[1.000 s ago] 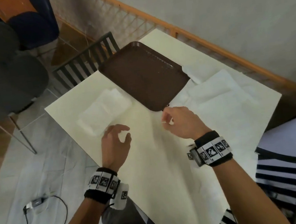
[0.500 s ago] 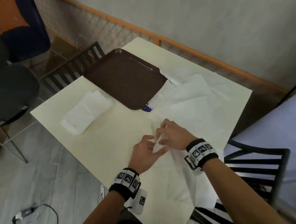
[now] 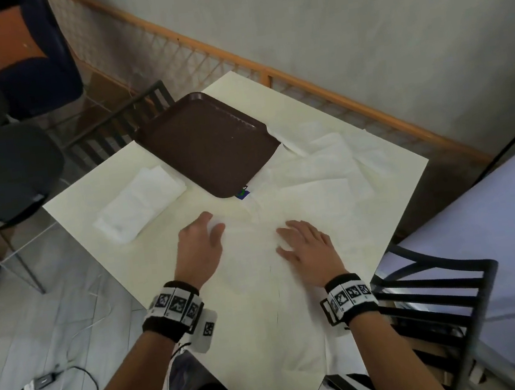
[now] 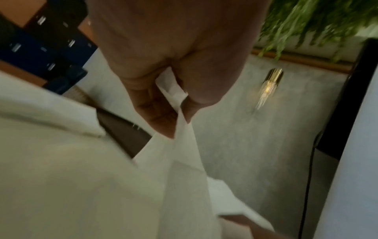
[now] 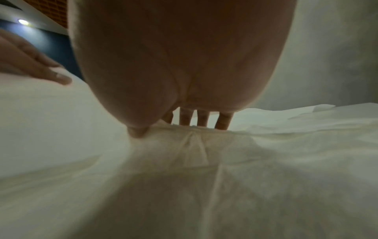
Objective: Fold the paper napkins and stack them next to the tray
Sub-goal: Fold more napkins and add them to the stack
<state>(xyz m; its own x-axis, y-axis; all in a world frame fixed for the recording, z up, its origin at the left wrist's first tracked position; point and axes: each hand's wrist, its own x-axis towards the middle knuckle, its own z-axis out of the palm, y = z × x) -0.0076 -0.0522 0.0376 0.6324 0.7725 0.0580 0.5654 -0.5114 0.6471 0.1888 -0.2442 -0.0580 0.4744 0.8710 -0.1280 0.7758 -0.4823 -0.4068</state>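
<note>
Napkin (image 3: 258, 260) under work is lying flat on the near part of the table (image 3: 159, 256), directly under and between both hands, its faint centre crease running from the person's body away toward the tray (image 3: 206, 142). That crease is the line the coming fold is judged to turn on. Left hand (image 3: 199, 248) is sitting at the sheet's left far corner, nearer the tray; the left wrist view is showing its thumb and fingers (image 4: 161, 116) pinching a raised edge of the white paper. Right hand (image 3: 309, 247) is lying palm down to the right of the crease, fingers straight and spread, pressing the sheet to the table and grasping nothing; the right wrist view is showing the paper (image 5: 194, 161) rucked slightly under the fingertips.

Stack of folded napkins (image 3: 140, 207) is resting just beside the tray's left edge, well to the left of the hands, so the left hand is the nearer one for delivery. Unfolded napkins (image 3: 321, 170) are lying overlapped to the right of the tray, beyond the right hand.

Judgement: the left hand is placed to carry its pinched edge over, across the crease, toward the anchoring right hand. Whether one ply or two is held in the pinch cannot be told, the wrist view being blurred.
</note>
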